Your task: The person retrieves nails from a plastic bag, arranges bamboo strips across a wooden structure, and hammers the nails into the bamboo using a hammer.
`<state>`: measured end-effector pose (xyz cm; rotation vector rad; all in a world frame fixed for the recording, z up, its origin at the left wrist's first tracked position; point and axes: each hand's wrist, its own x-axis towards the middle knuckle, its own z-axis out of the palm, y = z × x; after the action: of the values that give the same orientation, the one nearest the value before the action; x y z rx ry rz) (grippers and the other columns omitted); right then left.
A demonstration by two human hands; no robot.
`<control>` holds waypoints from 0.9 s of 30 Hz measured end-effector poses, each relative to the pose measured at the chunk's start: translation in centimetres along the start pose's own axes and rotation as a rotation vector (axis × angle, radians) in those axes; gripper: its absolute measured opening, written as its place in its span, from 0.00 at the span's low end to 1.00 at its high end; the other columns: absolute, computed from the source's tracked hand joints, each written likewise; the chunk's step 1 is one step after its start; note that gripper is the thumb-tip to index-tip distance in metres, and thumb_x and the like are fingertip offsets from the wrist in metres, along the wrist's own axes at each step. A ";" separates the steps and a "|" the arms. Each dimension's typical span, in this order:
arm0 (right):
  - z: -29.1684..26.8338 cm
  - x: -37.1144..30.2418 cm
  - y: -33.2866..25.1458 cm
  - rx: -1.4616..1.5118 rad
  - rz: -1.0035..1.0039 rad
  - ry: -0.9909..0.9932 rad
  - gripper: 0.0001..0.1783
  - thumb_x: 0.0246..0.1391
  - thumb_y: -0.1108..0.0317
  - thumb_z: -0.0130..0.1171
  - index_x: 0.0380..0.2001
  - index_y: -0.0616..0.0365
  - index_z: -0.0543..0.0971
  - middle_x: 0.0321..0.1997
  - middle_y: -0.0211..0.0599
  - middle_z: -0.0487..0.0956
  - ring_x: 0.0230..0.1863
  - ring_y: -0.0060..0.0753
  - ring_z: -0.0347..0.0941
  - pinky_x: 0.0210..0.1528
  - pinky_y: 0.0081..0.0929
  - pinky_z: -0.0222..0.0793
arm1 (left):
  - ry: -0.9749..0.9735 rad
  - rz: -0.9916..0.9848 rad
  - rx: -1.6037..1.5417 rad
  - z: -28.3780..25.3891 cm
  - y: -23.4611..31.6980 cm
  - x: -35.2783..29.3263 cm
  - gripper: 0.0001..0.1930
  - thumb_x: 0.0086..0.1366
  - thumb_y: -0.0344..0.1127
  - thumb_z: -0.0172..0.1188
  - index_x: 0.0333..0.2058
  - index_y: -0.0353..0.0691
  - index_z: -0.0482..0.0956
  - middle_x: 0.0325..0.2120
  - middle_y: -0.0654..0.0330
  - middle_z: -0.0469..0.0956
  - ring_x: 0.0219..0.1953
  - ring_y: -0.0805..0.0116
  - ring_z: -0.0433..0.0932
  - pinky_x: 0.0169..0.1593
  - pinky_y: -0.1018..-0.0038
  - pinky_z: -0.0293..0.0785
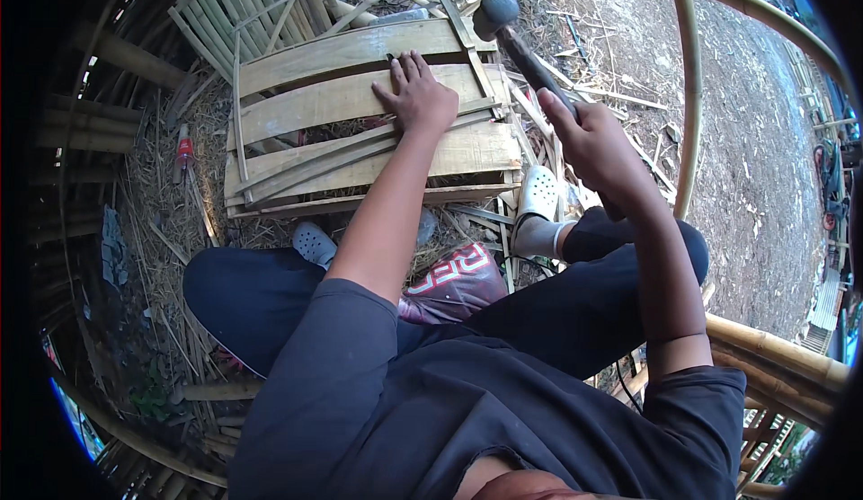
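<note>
A low bench of pale wooden slats (315, 114) with gaps between them stands in front of me. My left hand (421, 100) lies on its middle slats, fingers spread and pointing away from me. Close to its wrist, thin bamboo strips (310, 169) lie slantwise across the near slats. My right hand (598, 150) is closed round the dark handle of a mallet (497, 15). The mallet's rounded grey head is raised above the far right corner of the bench, apart from the wood. Another narrow strip (457, 19) crosses the slats at the right end.
Bundled split bamboo (256, 6) stands beyond the bench. A bamboo pole (687, 96) rises at the right, beside bare ground (760, 159). Shavings and offcuts litter the floor. A red-capped bottle (184, 151) is at the left. A printed dark red sack (458, 280) lies between my legs.
</note>
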<state>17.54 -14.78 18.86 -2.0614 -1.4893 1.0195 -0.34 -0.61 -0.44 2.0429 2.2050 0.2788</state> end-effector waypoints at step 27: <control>1.2 1.3 3.4 -0.118 0.015 -0.082 0.39 0.68 0.36 0.49 0.15 0.62 0.70 0.13 0.29 0.66 0.16 0.23 0.63 0.19 0.32 0.60 | -0.028 0.002 0.012 -0.3 0.4 0.1 0.42 0.64 0.42 0.49 0.75 0.37 0.45 0.76 0.57 0.46 0.78 0.59 0.42 0.74 0.37 0.32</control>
<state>19.02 -14.84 15.29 -2.1375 -1.6132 1.0568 -0.02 -0.54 -0.05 2.0418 2.1938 0.2366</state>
